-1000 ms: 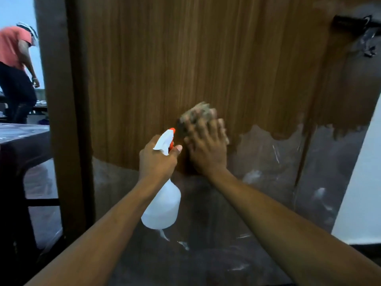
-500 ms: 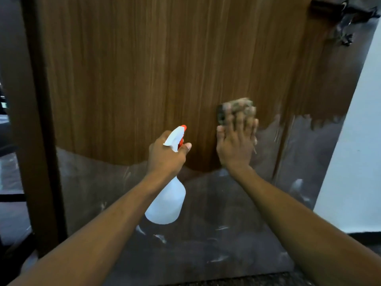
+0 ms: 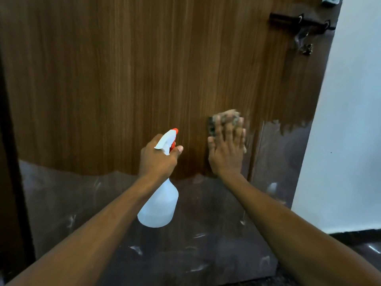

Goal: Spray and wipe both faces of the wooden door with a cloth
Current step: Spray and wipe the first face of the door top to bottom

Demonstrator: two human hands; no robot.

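Note:
The wooden door [image 3: 115, 79] fills most of the view, its lower part covered by a cloudy plastic film [image 3: 78, 203]. My left hand [image 3: 157, 159] grips the neck of a white spray bottle [image 3: 159, 205] with an orange nozzle, held upright close to the door. To its right, my right hand [image 3: 226, 149] presses a mottled cloth [image 3: 225, 116] flat against the wood with straight fingers, just above the film's torn edge. Most of the cloth is hidden under my hand.
A dark bolt latch [image 3: 299, 21] sits at the door's upper right. A white wall [image 3: 350, 120] stands right of the door edge. The dark door frame [image 3: 8, 162] runs down the left. Dark floor [image 3: 362, 244] shows at the lower right.
My right hand has slid the cloth to the right along the door. The view has turned right and the latch now sits lower in it. My left hand keeps its grip on the bottle.

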